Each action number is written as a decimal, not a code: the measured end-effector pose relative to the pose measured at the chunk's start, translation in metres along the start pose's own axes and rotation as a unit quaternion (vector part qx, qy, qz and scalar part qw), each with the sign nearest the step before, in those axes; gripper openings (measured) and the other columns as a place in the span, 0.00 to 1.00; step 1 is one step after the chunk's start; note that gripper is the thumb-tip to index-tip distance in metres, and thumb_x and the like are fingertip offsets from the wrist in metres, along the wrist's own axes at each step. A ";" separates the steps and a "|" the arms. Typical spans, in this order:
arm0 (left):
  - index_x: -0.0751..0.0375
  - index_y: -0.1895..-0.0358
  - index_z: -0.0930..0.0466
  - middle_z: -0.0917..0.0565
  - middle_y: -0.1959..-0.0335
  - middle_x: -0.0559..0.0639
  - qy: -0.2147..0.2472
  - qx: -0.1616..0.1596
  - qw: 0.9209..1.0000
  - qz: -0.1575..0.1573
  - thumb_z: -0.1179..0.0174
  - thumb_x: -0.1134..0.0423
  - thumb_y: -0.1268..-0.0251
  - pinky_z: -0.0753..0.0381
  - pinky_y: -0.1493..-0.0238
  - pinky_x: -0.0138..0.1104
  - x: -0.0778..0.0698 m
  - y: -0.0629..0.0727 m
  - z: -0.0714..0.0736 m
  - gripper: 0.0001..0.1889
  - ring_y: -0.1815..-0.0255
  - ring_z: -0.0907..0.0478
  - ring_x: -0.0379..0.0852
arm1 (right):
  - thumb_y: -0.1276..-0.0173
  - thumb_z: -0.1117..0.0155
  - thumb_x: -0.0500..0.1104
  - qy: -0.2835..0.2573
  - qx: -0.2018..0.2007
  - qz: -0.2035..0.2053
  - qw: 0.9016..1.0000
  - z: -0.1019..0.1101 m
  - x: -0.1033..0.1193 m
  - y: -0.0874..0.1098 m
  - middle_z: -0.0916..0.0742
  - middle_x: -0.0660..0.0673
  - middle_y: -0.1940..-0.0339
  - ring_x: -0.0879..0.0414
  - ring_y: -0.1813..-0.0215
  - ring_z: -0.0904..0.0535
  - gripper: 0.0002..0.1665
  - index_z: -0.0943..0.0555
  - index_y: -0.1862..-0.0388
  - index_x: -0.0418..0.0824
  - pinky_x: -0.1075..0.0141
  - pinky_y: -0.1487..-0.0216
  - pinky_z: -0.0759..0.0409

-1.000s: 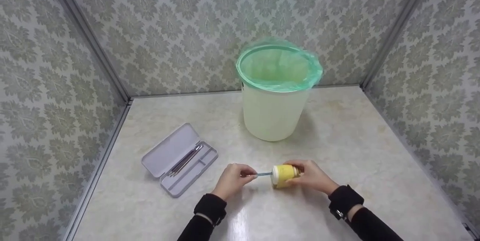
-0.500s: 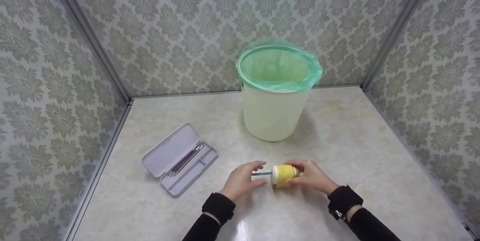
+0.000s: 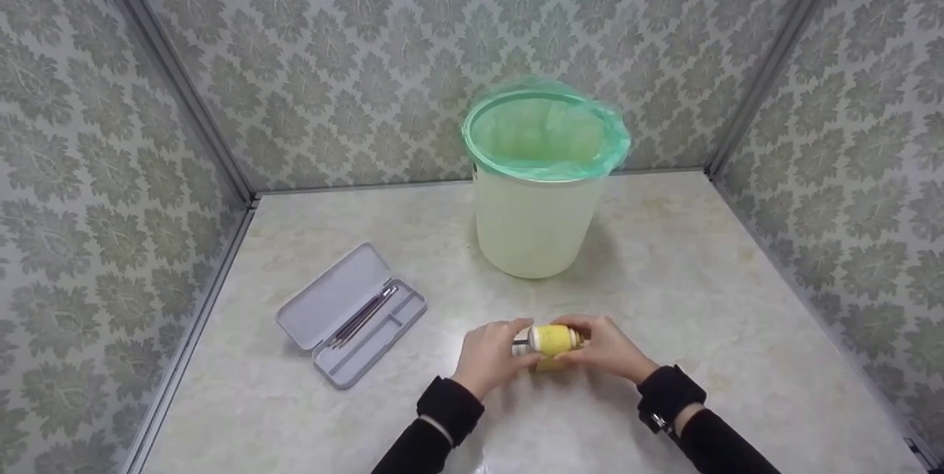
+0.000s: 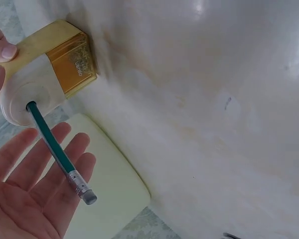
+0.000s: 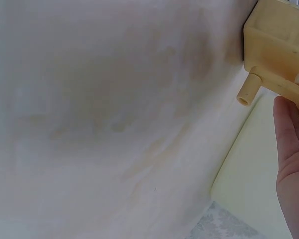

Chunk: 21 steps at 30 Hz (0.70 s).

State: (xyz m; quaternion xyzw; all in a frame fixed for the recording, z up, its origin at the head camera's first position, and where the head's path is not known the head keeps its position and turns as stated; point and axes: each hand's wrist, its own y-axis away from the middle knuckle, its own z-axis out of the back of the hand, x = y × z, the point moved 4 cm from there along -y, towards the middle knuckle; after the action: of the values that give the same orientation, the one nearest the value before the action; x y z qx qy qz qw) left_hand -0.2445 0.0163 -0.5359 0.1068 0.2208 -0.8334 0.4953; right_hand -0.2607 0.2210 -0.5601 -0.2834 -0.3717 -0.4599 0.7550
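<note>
A yellow pencil sharpener (image 3: 554,339) with a white front stands on the table, its amber shavings drawer (image 4: 70,62) showing in the left wrist view. My right hand (image 3: 608,350) holds its body from the right, thumb on the near side. The crank-like peg (image 5: 250,88) shows on its back in the right wrist view. A green pencil (image 4: 52,139) sticks out of the sharpener's hole, eraser end outward. Around the pencil, my left hand (image 4: 35,189) has its fingers extended, their tips close to the white front; in the head view this hand (image 3: 488,357) covers most of the pencil.
An open grey pencil case (image 3: 352,315) with several pencils (image 3: 365,318) in one compartment lies to the left. Behind the hands stands a pale bin (image 3: 535,227) with a green liner (image 3: 546,168). Patterned walls (image 3: 442,54) close off the back and sides.
My left hand has let go of the pencil's outer end, spread its fingers and moved right along it up to the sharpener. My right hand keeps its hold on the sharpener.
</note>
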 end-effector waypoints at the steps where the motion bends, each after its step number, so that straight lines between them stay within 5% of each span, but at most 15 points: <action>1: 0.50 0.41 0.15 0.08 0.54 0.48 -0.003 -0.002 1.000 0.002 0.26 0.45 0.44 0.14 0.62 0.37 0.000 0.000 0.000 0.27 0.60 0.11 0.47 | 0.47 0.18 0.43 -0.001 0.000 -0.002 1.000 0.000 0.000 0.000 0.10 0.38 0.44 0.52 0.45 0.14 0.32 0.15 0.42 0.38 0.72 0.43 0.21; 21: 0.51 0.49 0.12 0.07 0.62 0.46 0.013 -0.008 1.000 0.016 0.22 0.50 0.49 0.20 0.70 0.32 -0.003 -0.005 0.000 0.23 0.73 0.16 0.41 | 0.47 0.18 0.43 -0.004 0.006 0.002 1.000 -0.001 -0.002 -0.003 0.10 0.40 0.44 0.54 0.45 0.14 0.31 0.15 0.42 0.40 0.72 0.43 0.21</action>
State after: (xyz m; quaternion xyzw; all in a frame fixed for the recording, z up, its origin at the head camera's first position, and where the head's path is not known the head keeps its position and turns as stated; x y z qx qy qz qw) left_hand -0.2475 0.0204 -0.5334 0.1174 0.2319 -0.8221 0.5066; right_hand -0.2639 0.2198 -0.5615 -0.2816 -0.3771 -0.4554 0.7557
